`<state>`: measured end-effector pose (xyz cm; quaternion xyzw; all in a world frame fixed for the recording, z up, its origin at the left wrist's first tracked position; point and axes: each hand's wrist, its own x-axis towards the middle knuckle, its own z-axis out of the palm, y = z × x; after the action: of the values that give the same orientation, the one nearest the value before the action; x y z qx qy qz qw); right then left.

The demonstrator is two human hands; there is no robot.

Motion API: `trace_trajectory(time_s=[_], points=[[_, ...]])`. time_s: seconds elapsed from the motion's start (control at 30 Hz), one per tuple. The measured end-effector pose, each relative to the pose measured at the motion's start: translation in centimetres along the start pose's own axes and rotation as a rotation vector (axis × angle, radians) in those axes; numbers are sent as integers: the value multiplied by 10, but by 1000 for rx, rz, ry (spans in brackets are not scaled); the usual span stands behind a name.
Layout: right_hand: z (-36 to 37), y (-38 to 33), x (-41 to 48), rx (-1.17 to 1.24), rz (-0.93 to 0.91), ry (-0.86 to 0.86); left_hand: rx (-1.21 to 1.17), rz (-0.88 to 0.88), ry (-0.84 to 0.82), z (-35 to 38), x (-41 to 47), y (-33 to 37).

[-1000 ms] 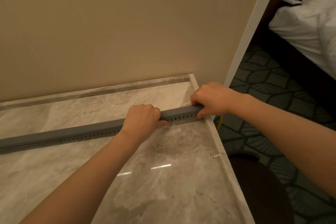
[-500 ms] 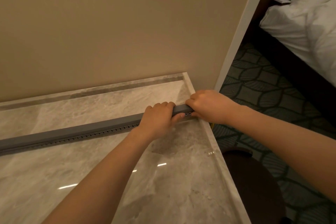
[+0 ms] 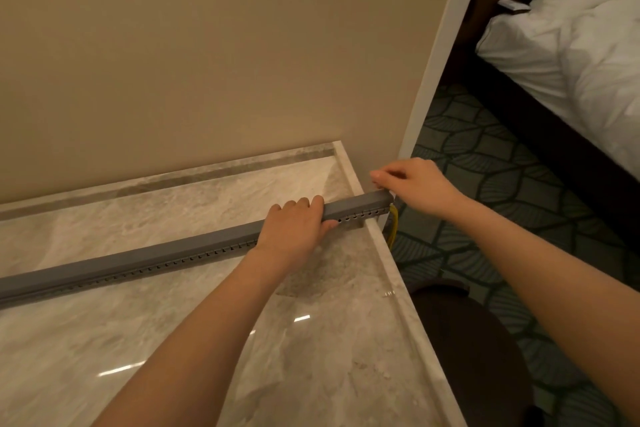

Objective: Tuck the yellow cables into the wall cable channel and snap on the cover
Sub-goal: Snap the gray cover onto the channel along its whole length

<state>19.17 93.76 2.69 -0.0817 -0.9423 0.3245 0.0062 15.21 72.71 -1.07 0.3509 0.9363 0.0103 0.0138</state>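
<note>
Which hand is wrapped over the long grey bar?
The left hand, its fingers curled over the grey bar. The right hand is only at the bar's end, above the dangling yellow cable.

Grey channel [image 3: 173,253], yellow cables [image 3: 392,229], veined beige marble counter [image 3: 311,357].

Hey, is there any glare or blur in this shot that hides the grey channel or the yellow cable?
Head view: warm, dim light, slightly soft overall; white glare streaks on the marble countertop sit clear of the cable channel; the yellow cable shows plainly at its right end; a shadow lies under the left hand.
</note>
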Motion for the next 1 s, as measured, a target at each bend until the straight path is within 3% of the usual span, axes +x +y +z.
trace_trajectory(time_s=[0.1,0.17,0.33,0.43,0.53,0.67,0.8,0.87,1.0], points=[[3,19,2,265,302,-96,-10,1,-23,0,2,-1],[8,24,1,386,396,-145,-9,6,-30,-1,2,-2],[23,14,1,329,378,-267,-2,11,-51,-2,2,-2],[29,8,8,377,470,-290,-1,26,-69,-4,1,-2],[23,2,23,241,530,-345,-26,44,-97,-6,1,-3],[24,-17,40,36,470,-421,-62,58,-104,-6,2,-4],[42,-23,38,-335,327,-233,-161,26,-76,-5,2,-3],[43,-18,35,-442,229,-222,-268,-44,-95,-7,5,0],[42,-16,31,-382,208,-203,-440,-224,-196,-12,29,-2]])
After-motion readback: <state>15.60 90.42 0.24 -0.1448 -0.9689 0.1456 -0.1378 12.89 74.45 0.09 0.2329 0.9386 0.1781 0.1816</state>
